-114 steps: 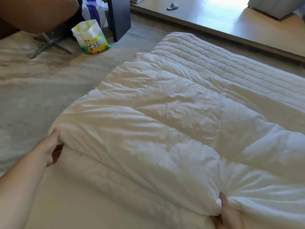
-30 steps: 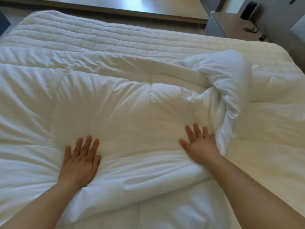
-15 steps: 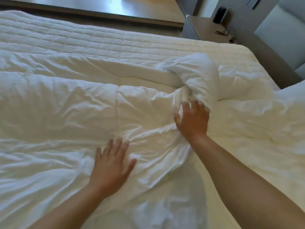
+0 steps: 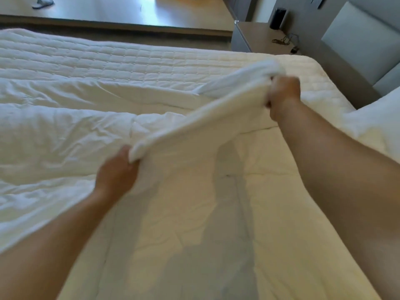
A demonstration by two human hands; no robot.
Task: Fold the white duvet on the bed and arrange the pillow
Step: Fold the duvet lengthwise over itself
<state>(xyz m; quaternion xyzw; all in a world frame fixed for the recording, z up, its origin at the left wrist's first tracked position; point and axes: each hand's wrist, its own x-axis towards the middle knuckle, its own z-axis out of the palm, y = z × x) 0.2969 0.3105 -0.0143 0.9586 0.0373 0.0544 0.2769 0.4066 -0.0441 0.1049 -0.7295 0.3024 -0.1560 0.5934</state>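
Observation:
The white duvet (image 4: 65, 135) lies crumpled across the left and middle of the bed. Its right edge is lifted off the bed and stretched taut between both hands. My left hand (image 4: 118, 172) grips the near end of that raised edge, fingers curled round the fabric. My right hand (image 4: 283, 93) grips the far end in a fist, higher and further away. A white pillow (image 4: 376, 124) shows partly at the right edge, near the headboard.
The quilted mattress (image 4: 134, 61) is bare along the far side and at the right corner. A grey nightstand (image 4: 257, 37) with a dark cylinder and cables stands beyond the bed. A grey padded headboard (image 4: 365, 37) is at the top right. Wooden floor lies behind.
Both hands went from lying on the duvet to gripping its right edge and lifting it up off the bed. The bunched fold at the right is now pulled out straight.

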